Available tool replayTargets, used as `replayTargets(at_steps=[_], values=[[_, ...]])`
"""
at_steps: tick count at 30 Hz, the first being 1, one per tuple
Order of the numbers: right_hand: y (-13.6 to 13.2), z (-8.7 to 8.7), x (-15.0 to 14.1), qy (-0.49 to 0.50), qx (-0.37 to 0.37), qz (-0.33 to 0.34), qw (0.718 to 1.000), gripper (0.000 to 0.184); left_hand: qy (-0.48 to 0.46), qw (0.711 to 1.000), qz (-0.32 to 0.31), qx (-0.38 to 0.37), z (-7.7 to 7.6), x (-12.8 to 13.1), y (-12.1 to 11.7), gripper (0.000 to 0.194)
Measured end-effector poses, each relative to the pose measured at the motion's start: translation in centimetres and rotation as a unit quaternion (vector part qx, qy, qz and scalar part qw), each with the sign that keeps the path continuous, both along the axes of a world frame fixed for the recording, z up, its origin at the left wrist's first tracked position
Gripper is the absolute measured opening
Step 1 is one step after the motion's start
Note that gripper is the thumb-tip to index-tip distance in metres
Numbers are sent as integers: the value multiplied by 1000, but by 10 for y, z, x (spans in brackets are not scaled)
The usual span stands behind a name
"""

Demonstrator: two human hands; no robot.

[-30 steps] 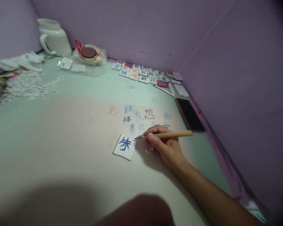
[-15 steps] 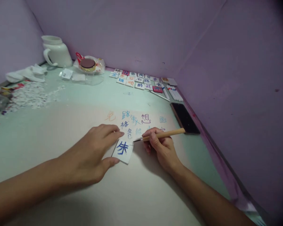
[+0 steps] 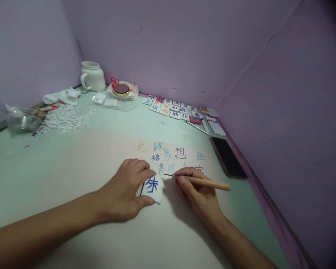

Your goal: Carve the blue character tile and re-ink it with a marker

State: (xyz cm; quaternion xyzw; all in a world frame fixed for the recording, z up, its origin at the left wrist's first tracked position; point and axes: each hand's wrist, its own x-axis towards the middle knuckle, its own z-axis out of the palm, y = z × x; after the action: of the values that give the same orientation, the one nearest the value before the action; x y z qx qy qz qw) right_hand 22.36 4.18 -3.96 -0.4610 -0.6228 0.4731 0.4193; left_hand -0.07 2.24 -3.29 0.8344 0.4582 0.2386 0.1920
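My left hand (image 3: 128, 190) holds a white tile (image 3: 156, 196) with a blue character on it against the table. Its thumb is on the near edge and the fingers on the far edge. In my right hand (image 3: 198, 190) is a slim tool with a pale wooden handle (image 3: 212, 183) and a thin dark tip, a fine brush or a carving tool; I cannot tell which. The tip points left, close to the tile's far right corner; whether it touches is unclear. Coloured characters (image 3: 180, 153) are written on the table just beyond both hands.
Rows of lettered tiles (image 3: 175, 114) lie at the back, beside white pens (image 3: 215, 126) and a thin metal rod (image 3: 197, 127). A phone (image 3: 228, 157) lies at right. White scraps (image 3: 64, 118), a plastic bag (image 3: 22, 119) and a white jug (image 3: 93, 77) are at left. Purple sheets surround the table.
The view has shifted, so everything sits lower and further right. The tool's handle has tipped from slanting up to slanting slightly down on the right. The left hand keeps its hold on the tile.
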Motion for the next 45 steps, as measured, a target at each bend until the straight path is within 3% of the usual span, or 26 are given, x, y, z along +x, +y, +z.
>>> replayTargets(at_steps=[8, 18, 38, 41, 45], values=[[-6, 0, -1, 16, -10, 27, 999, 18, 25, 999, 12, -16, 7, 3, -1, 41], [-14, 3, -7, 22, -49, -28, 998, 26, 36, 999, 31, 5, 5, 6, -3, 52], [-12, 2, -4, 4, -45, -24, 999, 26, 49, 998, 35, 16, 4, 8, -4, 55], [-12, 2, -3, -4, -28, -23, 999, 24, 57, 997, 44, 29, 3, 8, -5, 58], [-8, 6, -3, -42, 53, -6, 998, 15, 83, 993, 66, 48, 1, 11, -7, 68]])
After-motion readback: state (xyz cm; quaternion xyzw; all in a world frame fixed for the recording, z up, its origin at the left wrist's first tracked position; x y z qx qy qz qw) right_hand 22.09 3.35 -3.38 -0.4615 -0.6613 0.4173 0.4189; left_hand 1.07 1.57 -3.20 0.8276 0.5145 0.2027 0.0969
